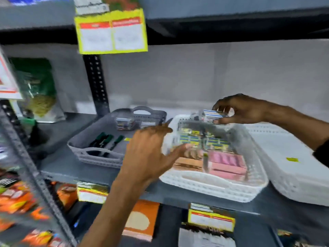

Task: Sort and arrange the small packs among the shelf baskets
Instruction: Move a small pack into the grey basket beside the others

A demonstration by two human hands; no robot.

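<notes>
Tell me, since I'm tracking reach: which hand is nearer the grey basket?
Left. The left hand hovers at the right edge of the grey basket; the right hand is farther right, above the white basket, pinching a small pack.

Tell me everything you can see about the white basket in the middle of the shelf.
The white basket is shallow perforated plastic with rounded corners and a cut-out handle in its near wall. It sits flat on the grey shelf, between a grey basket and another white basket. Inside lie yellow-and-blue small packs, pink boxes and tan ones. The left hand reaches in over its left side; the right hand holds a pack above its far rim.
</notes>
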